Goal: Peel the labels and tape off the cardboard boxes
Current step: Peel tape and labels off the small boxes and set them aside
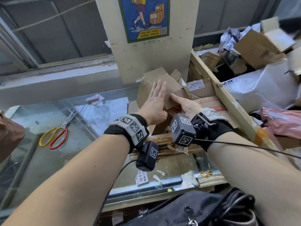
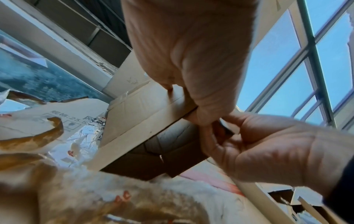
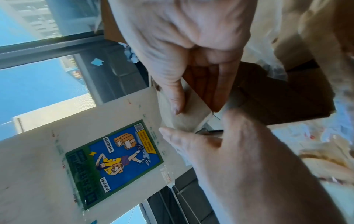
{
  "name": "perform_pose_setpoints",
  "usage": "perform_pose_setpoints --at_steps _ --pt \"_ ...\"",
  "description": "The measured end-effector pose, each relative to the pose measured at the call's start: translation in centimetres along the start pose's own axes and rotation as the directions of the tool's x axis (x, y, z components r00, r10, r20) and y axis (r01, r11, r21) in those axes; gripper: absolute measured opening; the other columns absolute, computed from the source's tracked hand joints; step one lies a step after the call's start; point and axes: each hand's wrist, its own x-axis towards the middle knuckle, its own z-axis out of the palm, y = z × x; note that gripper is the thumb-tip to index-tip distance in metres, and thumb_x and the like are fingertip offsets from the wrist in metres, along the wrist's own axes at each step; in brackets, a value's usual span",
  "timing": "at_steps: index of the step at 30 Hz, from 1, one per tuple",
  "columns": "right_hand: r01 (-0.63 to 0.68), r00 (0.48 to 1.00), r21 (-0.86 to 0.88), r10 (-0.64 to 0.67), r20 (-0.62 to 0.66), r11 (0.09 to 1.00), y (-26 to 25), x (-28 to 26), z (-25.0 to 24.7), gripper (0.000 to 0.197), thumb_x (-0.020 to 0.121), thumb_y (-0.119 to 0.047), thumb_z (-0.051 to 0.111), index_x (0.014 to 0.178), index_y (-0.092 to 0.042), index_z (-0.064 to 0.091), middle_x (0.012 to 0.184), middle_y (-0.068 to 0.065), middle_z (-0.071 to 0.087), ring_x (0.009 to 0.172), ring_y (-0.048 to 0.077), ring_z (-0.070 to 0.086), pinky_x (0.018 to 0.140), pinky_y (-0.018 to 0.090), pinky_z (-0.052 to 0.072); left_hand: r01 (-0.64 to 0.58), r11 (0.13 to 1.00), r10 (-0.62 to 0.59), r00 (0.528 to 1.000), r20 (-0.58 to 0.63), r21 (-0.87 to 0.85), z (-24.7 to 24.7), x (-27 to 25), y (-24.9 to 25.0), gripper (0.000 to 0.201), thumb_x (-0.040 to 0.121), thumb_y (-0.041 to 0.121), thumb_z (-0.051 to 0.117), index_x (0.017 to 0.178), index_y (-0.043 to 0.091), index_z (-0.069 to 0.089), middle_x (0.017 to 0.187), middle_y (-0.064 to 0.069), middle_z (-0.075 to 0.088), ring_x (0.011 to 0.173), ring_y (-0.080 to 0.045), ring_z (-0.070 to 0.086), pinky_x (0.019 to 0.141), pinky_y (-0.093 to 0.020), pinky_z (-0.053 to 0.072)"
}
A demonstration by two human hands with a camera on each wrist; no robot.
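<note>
A small brown cardboard box (image 1: pixel 164 82) with open flaps lies on a heap of flattened cartons at the right end of a glass counter. My left hand (image 1: pixel 155 97) lies flat on the box's top face with its fingers straight. My right hand (image 1: pixel 182 103) grips the box's near flap, thumb on top and fingers curled under it. The left wrist view shows the box (image 2: pixel 141 119) below my left hand (image 2: pixel 184 57) and my right hand (image 2: pixel 264 145) at the flap's corner. In the right wrist view my right hand's thumb (image 3: pixel 175 100) presses the flap (image 3: pixel 193 106) beside my left hand (image 3: pixel 226 151).
Red and yellow scissors (image 1: pixel 57 132) lie on the glass counter (image 1: pixel 37 157) to the left. A carton with a white label (image 1: pixel 195 84) sits behind the box. A tall board with a blue poster (image 1: pixel 146 51) stands at the back. Peeled labels (image 1: pixel 142 176) stick to the counter's near edge. Cartons and bags (image 1: pixel 260 46) pile up on the right.
</note>
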Motion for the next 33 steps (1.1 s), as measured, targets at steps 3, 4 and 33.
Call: perform_pose_setpoints --at_steps 3,4,33 --pt "0.071 0.992 -0.092 -0.080 -0.098 0.993 -0.6 0.4 -0.9 0.017 0.085 -0.013 0.069 0.077 -0.007 0.055 0.066 0.010 0.064 0.062 0.020 0.061 0.053 0.029 0.056 -0.019 1.000 0.019 1.000 -0.010 0.021 1.1 0.3 -0.3 0.106 0.085 0.013 0.063 0.150 0.017 -0.020 0.157 -0.001 -0.030 0.144 -0.015 -0.027 0.118 -0.029 -0.008" --pt "0.094 0.984 -0.128 -0.112 -0.139 0.987 -0.9 0.7 -1.6 0.018 0.083 -0.014 0.071 0.079 -0.007 0.055 0.068 0.011 0.063 0.057 0.021 0.062 0.046 0.027 0.056 -0.017 1.000 0.016 1.000 0.012 0.016 1.5 0.5 -0.4 0.109 0.085 0.018 0.066 0.150 0.016 -0.021 0.157 -0.001 -0.030 0.144 -0.015 -0.026 0.119 -0.029 -0.007" --pt "0.062 0.943 -0.343 -0.167 -0.287 0.937 -3.4 4.4 -7.8 0.019 0.091 0.003 0.055 0.106 -0.007 0.048 0.100 0.020 0.061 0.081 0.032 0.065 0.080 0.054 0.053 0.372 0.715 -0.383 0.917 0.114 -0.591 0.5 2.9 -3.1 0.057 0.091 0.024 0.062 0.144 0.015 0.042 0.146 -0.004 0.043 0.127 -0.019 0.044 0.095 -0.026 0.039"
